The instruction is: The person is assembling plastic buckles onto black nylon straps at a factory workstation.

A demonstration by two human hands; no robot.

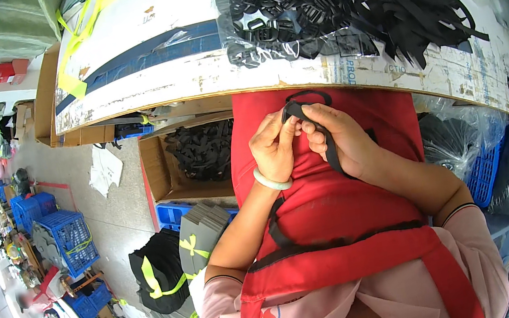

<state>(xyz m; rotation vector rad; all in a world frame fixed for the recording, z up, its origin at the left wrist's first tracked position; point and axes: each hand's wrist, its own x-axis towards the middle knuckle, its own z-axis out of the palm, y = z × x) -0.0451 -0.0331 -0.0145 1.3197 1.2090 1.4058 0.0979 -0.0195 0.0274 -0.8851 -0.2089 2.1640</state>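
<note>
Over my lap, both hands meet at a black webbing strap [332,152]. My left hand [272,150] is closed, its thumb and fingers pinching the strap near a small dark piece that looks like a buckle, partly hidden by the fingers. Facing it, my right hand [349,140] also grips the strap, with fingers curled under and thumb on top. A loop of strap arches above the fingertips, and a loose tail hangs down below the right hand. Behind them lies my red apron [337,212].
Ahead stands a worn white table [186,73] with a clear bag of black plastic buckles [283,9] and a heap of black straps [410,5]. Under its edge, a cardboard box [158,175] holds black pieces. Blue crates [66,241] stand left; plastic-wrapped bundles [450,140] sit right.
</note>
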